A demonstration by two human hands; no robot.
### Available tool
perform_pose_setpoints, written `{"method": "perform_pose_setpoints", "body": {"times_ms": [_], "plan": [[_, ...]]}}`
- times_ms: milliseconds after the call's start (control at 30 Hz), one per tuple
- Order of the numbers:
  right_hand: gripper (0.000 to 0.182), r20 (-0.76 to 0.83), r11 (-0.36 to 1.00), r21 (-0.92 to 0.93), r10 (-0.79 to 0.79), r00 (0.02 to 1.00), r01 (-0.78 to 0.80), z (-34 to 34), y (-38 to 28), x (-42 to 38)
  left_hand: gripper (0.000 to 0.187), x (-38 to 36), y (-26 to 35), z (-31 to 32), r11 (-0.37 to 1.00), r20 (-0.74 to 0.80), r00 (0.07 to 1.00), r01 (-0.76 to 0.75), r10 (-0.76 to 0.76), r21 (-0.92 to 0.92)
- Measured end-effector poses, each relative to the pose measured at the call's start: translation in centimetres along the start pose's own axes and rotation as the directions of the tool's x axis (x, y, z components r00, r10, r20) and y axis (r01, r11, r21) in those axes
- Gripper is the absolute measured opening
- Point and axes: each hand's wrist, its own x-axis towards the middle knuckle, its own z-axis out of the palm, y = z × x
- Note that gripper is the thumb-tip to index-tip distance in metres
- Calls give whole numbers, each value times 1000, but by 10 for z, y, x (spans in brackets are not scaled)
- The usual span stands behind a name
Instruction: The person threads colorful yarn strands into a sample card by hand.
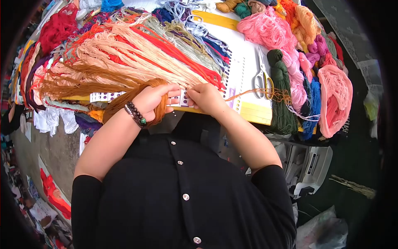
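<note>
A thick hank of brown embroidery thread [118,104] hangs through my left hand [159,98], its fingers curled round it and a beaded bracelet on the wrist. The fingertips reach a white card strip with dark holes [183,98] at the table's near edge. On that strip my right hand [206,96] is closed in a pinch; what lies between its fingertips is too small to tell. From beside the right wrist a thin brown strand [244,92] runs right, across the scissors. Peach thread [124,54] and red thread [174,52] fan out beyond both hands.
Scissors with grey and yellow handles [262,81] lie on a white sheet right of my hands. Dark green thread [281,95], blue thread [314,108] and pink thread [269,27] crowd the right side. Crimson thread [58,29] is piled at far left.
</note>
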Motion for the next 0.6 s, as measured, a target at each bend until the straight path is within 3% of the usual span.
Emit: {"method": "perform_pose_setpoints", "body": {"times_ms": [133, 167, 400, 500, 567, 600], "plan": [[28, 41, 988, 114, 101, 994, -105, -3, 2, 5, 22, 12, -8, 14, 994, -93, 990, -108, 107, -8], [28, 66, 979, 153, 123, 990, -132, -4, 3, 6, 13, 13, -11, 18, 984, -35, 985, -168, 166, -64], [25, 125, 949, 245, 174, 977, -200, -12, 0, 7, 13, 40, -32, 16, 939, -154, 930, -312, 333, 143], [23, 138, 963, 210, 141, 980, -168, -8, -3, 7, 15, 41, -32, 19, 934, -185, 921, -315, 343, 167], [23, 48, 999, 46, 22, 999, -25, -3, -2, 6, 18, 48, -35, 13, 904, -179, 919, -285, 352, 318], [23, 49, 999, 47, 21, 999, -24, -3, 0, 6, 18, 45, -32, 13, 904, -181, 918, -284, 352, 319]]}}
